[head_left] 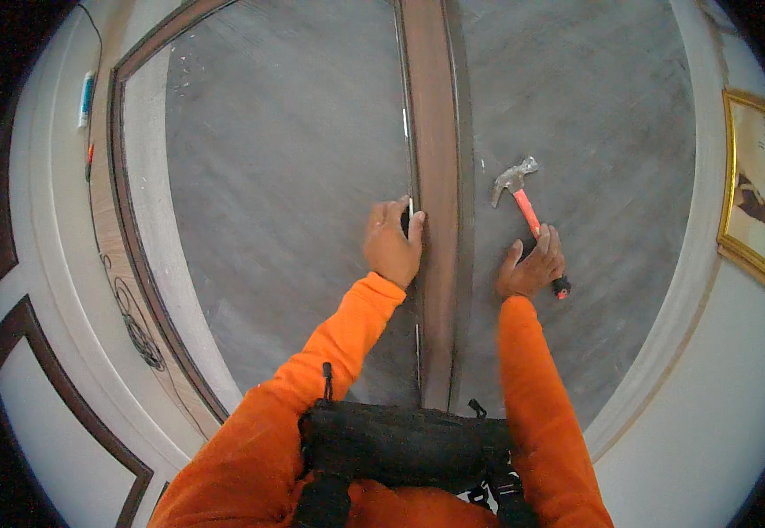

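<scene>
1. Across most of the view, a grey surface (286, 132) is divided by a brown beam (438, 176), judged stiff.
2. Right of the beam, a hammer (527, 209) is seen against the grey surface; it is expected to be rigid and head-heavy, best held low on its handle.
3. Over that handle, the right hand (536, 264) is curled, thumb apart; how firmly it is gripped cannot be told.
4. At the beam's left edge, the left hand (393, 246) is placed, thumb and fingers parted; anything pinched cannot be made out.

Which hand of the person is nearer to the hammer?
Right. The right hand covers part of the hammer; the left hand is farther left, beside the brown strip.
</scene>
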A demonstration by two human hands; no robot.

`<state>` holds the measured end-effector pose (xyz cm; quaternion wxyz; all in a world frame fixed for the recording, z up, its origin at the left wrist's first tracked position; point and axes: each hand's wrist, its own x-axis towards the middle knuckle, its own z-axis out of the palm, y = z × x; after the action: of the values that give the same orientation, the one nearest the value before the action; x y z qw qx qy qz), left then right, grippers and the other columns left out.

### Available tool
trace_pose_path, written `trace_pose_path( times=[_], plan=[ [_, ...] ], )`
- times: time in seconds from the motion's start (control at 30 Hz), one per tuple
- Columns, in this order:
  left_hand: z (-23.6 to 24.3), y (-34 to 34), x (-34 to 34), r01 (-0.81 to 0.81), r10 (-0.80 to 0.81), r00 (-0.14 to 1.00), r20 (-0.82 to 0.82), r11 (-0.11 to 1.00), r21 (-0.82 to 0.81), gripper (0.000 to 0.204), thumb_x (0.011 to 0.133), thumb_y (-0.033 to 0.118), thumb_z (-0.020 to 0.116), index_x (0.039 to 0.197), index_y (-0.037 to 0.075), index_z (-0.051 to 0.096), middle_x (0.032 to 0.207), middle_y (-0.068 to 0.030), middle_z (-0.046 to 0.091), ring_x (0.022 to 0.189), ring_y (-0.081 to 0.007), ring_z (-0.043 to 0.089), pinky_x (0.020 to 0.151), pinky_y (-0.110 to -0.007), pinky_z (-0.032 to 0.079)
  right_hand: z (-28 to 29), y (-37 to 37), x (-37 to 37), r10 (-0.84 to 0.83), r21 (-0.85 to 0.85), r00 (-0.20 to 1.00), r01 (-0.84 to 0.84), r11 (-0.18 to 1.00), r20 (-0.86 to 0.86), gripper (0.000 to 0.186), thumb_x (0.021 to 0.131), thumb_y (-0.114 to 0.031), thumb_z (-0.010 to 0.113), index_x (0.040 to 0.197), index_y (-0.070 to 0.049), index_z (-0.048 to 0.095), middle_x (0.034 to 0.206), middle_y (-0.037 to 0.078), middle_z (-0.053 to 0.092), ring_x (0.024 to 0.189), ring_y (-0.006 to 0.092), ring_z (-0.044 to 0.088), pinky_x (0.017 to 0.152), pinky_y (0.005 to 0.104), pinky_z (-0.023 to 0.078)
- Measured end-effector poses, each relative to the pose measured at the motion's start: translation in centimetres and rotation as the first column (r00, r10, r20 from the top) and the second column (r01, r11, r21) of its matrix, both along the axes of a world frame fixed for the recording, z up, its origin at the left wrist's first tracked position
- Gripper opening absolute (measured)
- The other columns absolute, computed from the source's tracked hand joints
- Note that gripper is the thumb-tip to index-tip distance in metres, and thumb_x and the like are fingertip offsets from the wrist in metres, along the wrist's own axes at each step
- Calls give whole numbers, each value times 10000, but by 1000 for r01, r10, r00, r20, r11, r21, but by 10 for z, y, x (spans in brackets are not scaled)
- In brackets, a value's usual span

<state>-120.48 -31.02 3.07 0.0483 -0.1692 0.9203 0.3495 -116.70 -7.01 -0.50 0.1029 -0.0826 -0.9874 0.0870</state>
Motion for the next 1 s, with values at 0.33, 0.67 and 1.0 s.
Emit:
trace_pose_path(
  times=[0.33, 0.67, 1.0],
  plan=[
    [-3, -22, -22, -108, 24, 967, 253, 940, 323, 209, 851, 172, 724, 982, 27, 653, 812, -110, 699, 708, -238, 666, 668, -360, 519, -7, 0, -5, 1, -26, 1000, -1, 1000, -29, 572, 911, -315, 562, 1418, -114, 389, 1435, 115, 451, 1358, 314, 389, 1104, 542, 229],
    [-1, -44, -27, 17, -117, 952, 284, 943, 333, 260, 875, 196, 711, 1060, 18, 670, 815, -115, 695, 716, -189, 649, 686, -343, 515, -1, -2, -3, -7, -16, 1000, 7, 1000, -3, 578, 916, -320, 547, 1431, -119, 380, 1448, 119, 432, 1364, 320, 377, 1103, 554, 230],
    [-16, -40, -19, 170, -221, 957, 188, 953, 252, 158, 857, 189, 705, 926, 49, 676, 810, -141, 684, 727, -266, 658, 665, -387, 502, -8, -1, 1, 1, 46, 999, 1, 999, -42, 548, 962, -340, 492, 1431, -75, 390, 1456, 152, 442, 1348, 341, 402, 1102, 517, 255]
  ],
)
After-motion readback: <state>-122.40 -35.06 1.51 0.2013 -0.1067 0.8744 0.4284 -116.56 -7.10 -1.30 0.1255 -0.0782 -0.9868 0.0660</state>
